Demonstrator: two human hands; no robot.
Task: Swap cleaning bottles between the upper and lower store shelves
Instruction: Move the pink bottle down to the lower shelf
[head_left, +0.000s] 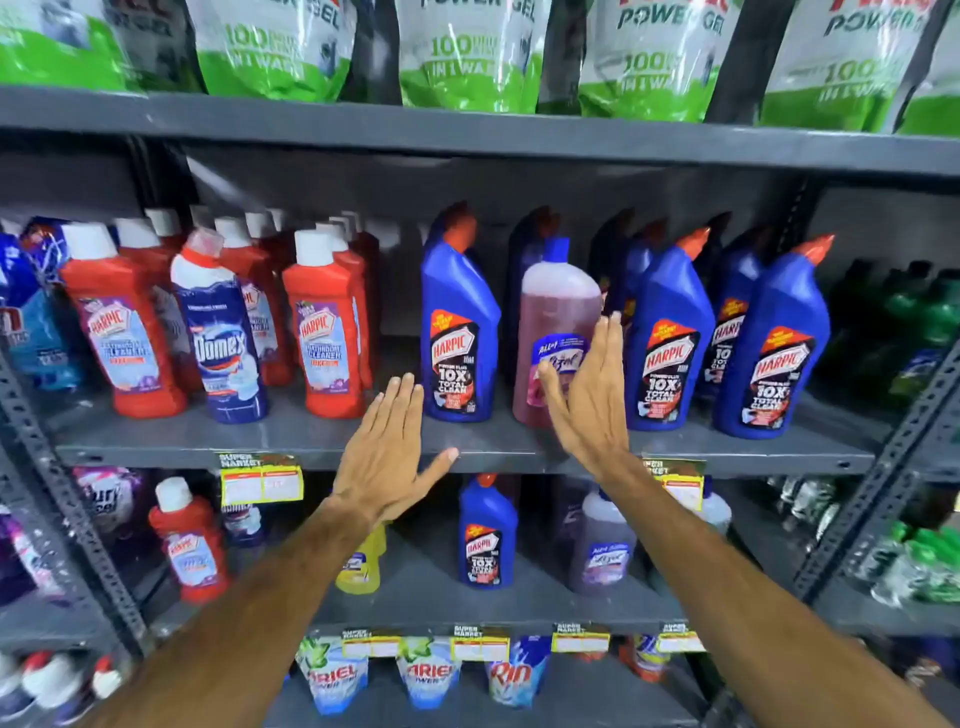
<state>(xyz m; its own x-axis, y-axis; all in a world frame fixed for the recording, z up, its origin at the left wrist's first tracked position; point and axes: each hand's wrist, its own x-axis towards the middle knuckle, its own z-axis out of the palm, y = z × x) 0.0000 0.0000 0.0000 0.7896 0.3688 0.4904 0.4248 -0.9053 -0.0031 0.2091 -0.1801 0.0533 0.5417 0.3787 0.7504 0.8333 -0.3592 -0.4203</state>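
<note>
Hands reach toward the upper shelf at frame centre: the right hand, fingers flat and together, rests against a pink Lizol bottle standing among blue Harpic bottles, while the left hand, open with thumb splayed, hovers just left, holding nothing.

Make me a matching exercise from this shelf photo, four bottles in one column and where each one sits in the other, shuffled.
Bottles:
1. pink Lizol bottle with blue cap
2. white-topped blue Domex bottle
3. small yellow bottle
4. lone blue Harpic bottle with red cap

Places:
A. lower shelf, under the left hand
B. upper shelf, between red Harpic bottles
C. lower shelf, centre
D. upper shelf, by the right hand

Pairs: 1-D, 2-B, 3-A, 4-C
</note>
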